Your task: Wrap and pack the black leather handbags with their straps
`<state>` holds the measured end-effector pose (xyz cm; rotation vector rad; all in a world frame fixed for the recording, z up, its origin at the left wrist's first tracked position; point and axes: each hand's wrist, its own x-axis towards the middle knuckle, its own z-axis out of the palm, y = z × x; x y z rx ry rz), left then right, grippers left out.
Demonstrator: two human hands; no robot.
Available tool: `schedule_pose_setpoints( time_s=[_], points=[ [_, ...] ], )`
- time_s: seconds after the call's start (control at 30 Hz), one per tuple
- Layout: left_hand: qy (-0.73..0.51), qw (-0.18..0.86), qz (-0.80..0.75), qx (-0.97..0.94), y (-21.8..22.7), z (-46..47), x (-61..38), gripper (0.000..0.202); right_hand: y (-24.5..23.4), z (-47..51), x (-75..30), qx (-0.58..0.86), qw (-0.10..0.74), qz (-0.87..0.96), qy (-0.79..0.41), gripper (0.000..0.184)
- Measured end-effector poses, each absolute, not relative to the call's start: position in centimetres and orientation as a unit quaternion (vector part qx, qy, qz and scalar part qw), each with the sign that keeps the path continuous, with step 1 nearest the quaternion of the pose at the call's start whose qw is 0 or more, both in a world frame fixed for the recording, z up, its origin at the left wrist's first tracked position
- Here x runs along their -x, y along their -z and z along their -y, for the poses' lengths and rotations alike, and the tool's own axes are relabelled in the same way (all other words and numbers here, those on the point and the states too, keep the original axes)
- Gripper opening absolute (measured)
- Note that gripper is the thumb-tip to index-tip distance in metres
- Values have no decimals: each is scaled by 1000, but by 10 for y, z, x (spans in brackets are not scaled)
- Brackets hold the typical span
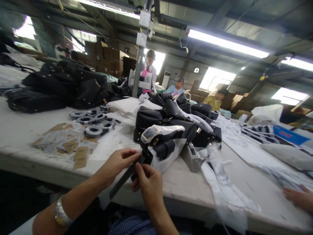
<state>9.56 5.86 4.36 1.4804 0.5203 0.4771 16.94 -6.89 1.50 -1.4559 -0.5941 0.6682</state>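
Note:
Both my hands meet at the near edge of the white table (22,130). My left hand (116,164) pinches the upper part of a black strap (122,182) near its buckle end. My right hand (148,184) grips the same strap just below, fingers closed round it. The strap runs from a black handbag (168,148) partly wrapped in clear plastic, which lies just beyond my hands. A metal watch sits on my left wrist (61,214).
More black handbags (171,114) are heaped behind it, and a larger dark pile (61,86) lies at far left. Tape rolls (94,125) and brown paper tags (73,147) lie left. Another person's hand (297,197) rests at right. Three people work at the back.

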Motion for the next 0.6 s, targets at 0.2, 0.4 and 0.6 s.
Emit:
schedule_pose_setpoints(
  time_s=[0.2, 0.4, 0.6],
  points=[
    [-232, 670, -216, -671, -40, -64, -97, 43, -17, 64, -169, 649, 667, 240, -276, 43],
    [-214, 681, -224, -664, -23, -58, -80, 46, -12, 64, -171, 636, 676, 242, -282, 43],
    [-219, 705, -225, -636, -12, -48, -76, 41, -19, 67, -176, 673, 647, 277, -229, 46]
  ],
)
